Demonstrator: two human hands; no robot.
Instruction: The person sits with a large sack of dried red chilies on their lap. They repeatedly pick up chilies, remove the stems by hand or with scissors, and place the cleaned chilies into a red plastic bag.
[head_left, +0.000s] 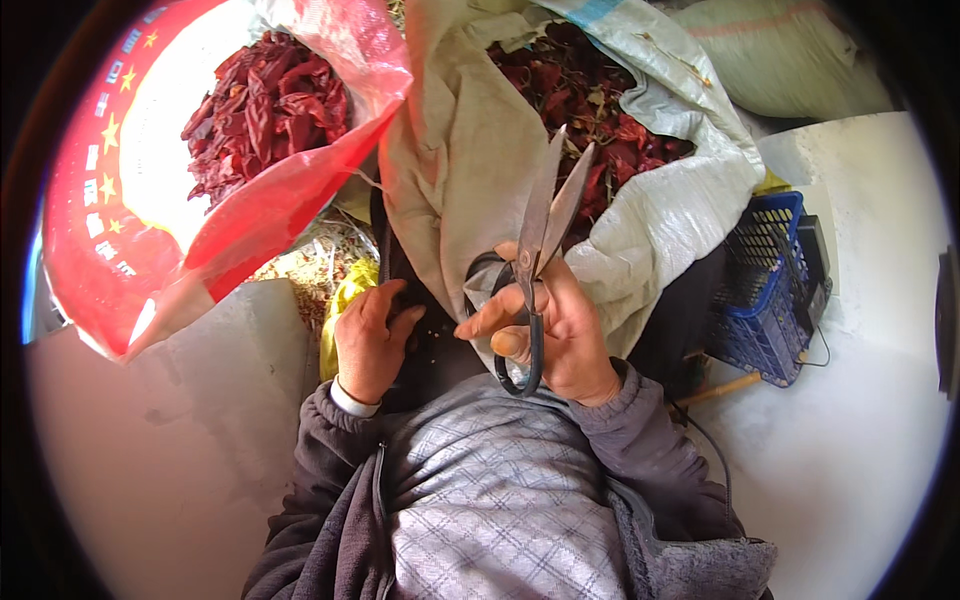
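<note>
My right hand (574, 334) holds a pair of metal scissors (528, 259) with black-covered handles, the blades slightly apart and pointing away from me. Behind the blades, a white woven sack (686, 206) lies open, with dried red peppers (555, 86) and bits of stem inside. My left hand (375, 337) rests over my dark-clothed leg, fingers bent; no object shows in it. At the upper left, a red and white plastic bag (247, 251) holds a pile of dark red dried pepper pieces (266, 112).
A blue plastic basket (757, 322) with a dark device and a cable stands at the right. Near it lies a wooden stick (724, 390). Another full woven sack (780, 60) is at the upper right. Yellow plastic (349, 307) and scattered plant debris (315, 270) lie left of my legs.
</note>
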